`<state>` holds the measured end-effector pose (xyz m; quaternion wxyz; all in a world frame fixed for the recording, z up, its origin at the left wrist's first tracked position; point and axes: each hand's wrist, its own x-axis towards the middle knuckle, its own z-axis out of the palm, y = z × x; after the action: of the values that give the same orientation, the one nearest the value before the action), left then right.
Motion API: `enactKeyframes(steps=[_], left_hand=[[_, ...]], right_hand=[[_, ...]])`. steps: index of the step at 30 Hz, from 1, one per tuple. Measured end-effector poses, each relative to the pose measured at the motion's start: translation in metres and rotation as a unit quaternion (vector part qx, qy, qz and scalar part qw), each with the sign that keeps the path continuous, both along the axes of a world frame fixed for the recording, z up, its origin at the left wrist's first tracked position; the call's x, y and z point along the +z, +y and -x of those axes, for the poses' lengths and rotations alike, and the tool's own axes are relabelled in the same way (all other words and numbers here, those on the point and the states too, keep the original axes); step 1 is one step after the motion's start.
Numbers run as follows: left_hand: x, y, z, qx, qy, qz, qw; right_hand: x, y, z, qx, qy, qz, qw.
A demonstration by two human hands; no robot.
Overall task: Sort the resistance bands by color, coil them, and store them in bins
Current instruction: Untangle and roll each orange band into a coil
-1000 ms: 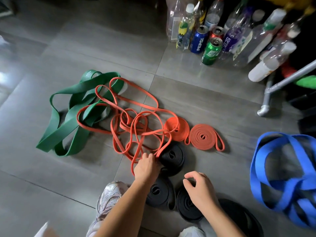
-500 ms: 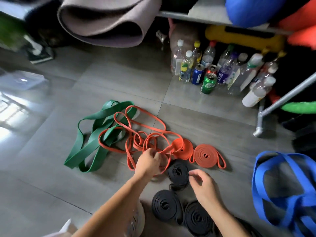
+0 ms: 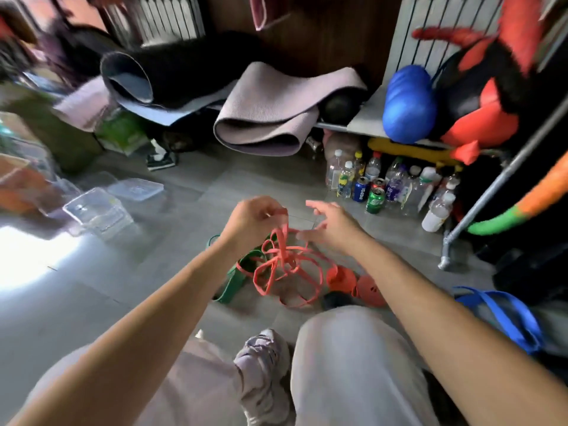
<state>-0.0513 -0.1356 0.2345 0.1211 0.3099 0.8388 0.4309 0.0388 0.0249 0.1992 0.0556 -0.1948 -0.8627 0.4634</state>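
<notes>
The left hand (image 3: 253,218) is pinching a tangled orange band (image 3: 284,265) in curled fingers, holding it above the floor, its loops dangling over the green bands (image 3: 236,278). The right hand (image 3: 333,230) is hovering just right of it, fingers spread, gripping nothing. Clear bins (image 3: 98,210) are sitting far left.

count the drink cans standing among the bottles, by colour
blue can: 1
red can: 1
green can: 1
total: 3
</notes>
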Motion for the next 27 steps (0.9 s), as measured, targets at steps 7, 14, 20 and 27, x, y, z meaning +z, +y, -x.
enactKeyframes(steps=[7, 14, 20, 27], left_hand=[[0.124, -0.056, -0.033, -0.043, -0.061, -0.23, 0.97], [0.168, -0.097, -0.039, -0.013, -0.125, -0.404, 0.906], [0.144, -0.106, -0.02, 0.08, -0.082, -0.26, 0.959], [0.099, -0.1, -0.01, 0.143, -0.112, -0.233, 0.956]], right_hand=[[0.062, -0.074, 0.016, 0.071, 0.089, 0.026, 0.993], [0.027, -0.101, -0.009, 0.07, -0.054, -0.077, 0.993], [0.08, -0.093, 0.0, -0.067, 0.094, 0.087, 0.989], [0.214, -0.09, 0.02, 0.006, 0.346, 0.015, 0.938]])
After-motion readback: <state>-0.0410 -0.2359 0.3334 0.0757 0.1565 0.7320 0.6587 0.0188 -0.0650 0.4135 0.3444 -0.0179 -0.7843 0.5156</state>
